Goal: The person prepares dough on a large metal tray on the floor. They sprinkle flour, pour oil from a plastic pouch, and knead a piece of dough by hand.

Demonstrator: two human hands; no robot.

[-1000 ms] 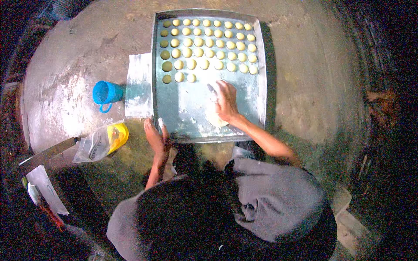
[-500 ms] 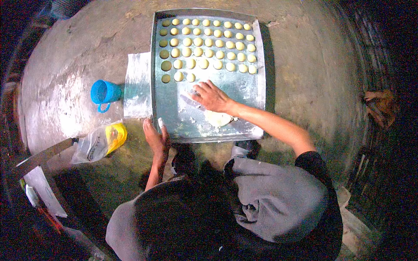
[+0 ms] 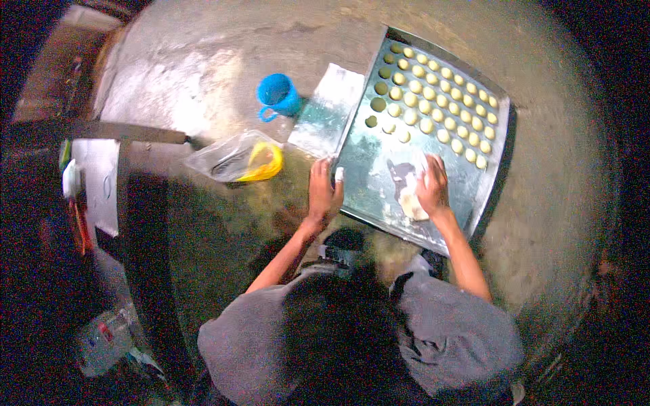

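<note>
Accordingly, I report on the head view, the one view available. A shallow metal tray rests on the worn floor in front of me, set at a slant with its far end toward my right. Pale yellow dough balls stand in orderly rows over its far portion; the row nearest me is short and keeps to the left side. The near portion carries white smears.

My left hand is at the tray's near left edge, fingers extended and thumb set apart, the thumb's tip whitened; whether it grips the rim or merely rests there, I cannot tell. My right hand is inside the tray, fingers partly bent, at the right side of a pale dough lump on the near portion — its closure cannot be determined. A grey patch lies just left of those fingers; I cannot tell whether it is a flat tool or a shadow.

To the left of the tray I note a pale sheet right against its side, and a blue mug near the sheet. A clear and yellow plastic bag lies nearer to me, left of my left hand.
</note>
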